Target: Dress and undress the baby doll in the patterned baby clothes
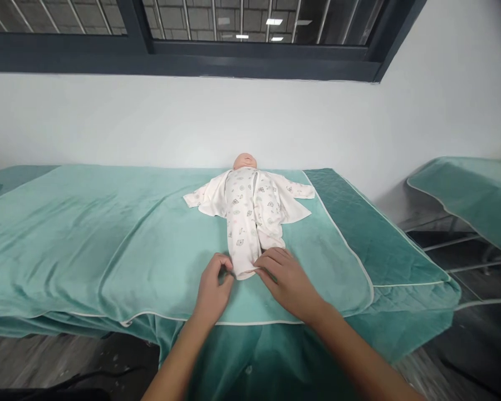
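Note:
A baby doll (245, 161) lies on its back on the bed, its head toward the wall. White baby pants (242, 223) with a small grey print cover its front and legs. Beneath them a white baby jacket (214, 195) is spread, with both sleeves stretched out sideways. At the hem of the left pant leg, my left hand (215, 283) pinches the left edge between thumb and fingers. My right hand (290, 281) pinches the right edge of that same hem. The other pant leg ends just above my right hand. The doll's feet are hidden.
A light green blanket (150, 278) with a white border lies over a darker green quilted bed cover (384, 245). Behind stands a white wall (150, 120) below a dark-framed window (254, 58). Another green-covered bed (476, 195) with metal bars is at the right.

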A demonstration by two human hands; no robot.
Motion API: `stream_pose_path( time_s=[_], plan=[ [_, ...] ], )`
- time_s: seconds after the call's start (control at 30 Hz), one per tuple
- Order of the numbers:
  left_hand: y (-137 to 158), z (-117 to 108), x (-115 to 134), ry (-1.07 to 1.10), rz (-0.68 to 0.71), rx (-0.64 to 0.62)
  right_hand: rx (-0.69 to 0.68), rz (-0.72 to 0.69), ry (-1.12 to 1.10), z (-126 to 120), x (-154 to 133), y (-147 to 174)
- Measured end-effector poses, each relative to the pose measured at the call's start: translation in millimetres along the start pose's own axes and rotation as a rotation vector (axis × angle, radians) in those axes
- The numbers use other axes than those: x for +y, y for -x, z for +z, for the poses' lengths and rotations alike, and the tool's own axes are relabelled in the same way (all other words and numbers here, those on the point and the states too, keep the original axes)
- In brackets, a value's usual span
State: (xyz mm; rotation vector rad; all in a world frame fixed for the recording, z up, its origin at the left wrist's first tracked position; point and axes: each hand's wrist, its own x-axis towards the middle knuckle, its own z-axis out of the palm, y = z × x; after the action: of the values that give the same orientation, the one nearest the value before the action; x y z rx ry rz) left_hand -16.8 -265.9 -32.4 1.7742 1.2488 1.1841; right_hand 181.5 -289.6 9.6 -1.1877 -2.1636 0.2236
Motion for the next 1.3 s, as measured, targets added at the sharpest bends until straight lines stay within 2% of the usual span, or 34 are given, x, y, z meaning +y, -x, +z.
stream_pose_path(
  time_s=[0.13, 0.23, 0.33, 0.43, 0.53, 0.73, 0.83, 1.0, 1.1, 1.3],
  plan=[
    [-9.0, 3.1, 20.6, -0.059, 0.142, 0.073, 0.115, 0.111, -0.175, -8.9, 17.9, 8.4],
    [-21.9, 11.0, 42.4, -0.168, 0.289, 0.07, 0.203, 0.244, -0.091, -6.4, 42.6, 18.1],
    [-37.4, 25.3, 55.3, -0.334, 0.399, -0.076, 0.156, 0.323, 0.022, 5.7, 63.4, 23.6],
    [-51.0, 40.4, 55.0, -0.551, 0.421, -0.232, 0.145, 0.329, 0.066, 14.9, 71.6, 18.8],
    [-59.2, 48.5, 49.7, -0.69, 0.403, -0.268, 0.179, 0.315, 0.027, 12.8, 70.1, 9.2],
    [-64.0, 51.0, 52.8, -0.541, 0.335, -0.267, 0.299, 0.38, -0.422, -8.7, 47.9, -4.2],
    [-66.5, 53.9, 56.1, -0.499, 0.305, -0.235, 0.309, 0.403, -0.533, -16.9, 38.2, -10.5],
    [-63.2, 52.2, 52.9, -0.454, 0.338, -0.206, 0.304, 0.354, -0.437, -21.2, 48.0, -4.2],
    [-51.2, 47.8, 51.2, -0.42, 0.355, -0.184, 0.219, 0.355, -0.371, -19.9, 56.0, 15.6],
    [-23.1, 42.8, 59.7, -0.414, 0.503, -0.272, 0.085, 0.298, -0.312, -20.5, 53.4, 52.1]
  ],
)
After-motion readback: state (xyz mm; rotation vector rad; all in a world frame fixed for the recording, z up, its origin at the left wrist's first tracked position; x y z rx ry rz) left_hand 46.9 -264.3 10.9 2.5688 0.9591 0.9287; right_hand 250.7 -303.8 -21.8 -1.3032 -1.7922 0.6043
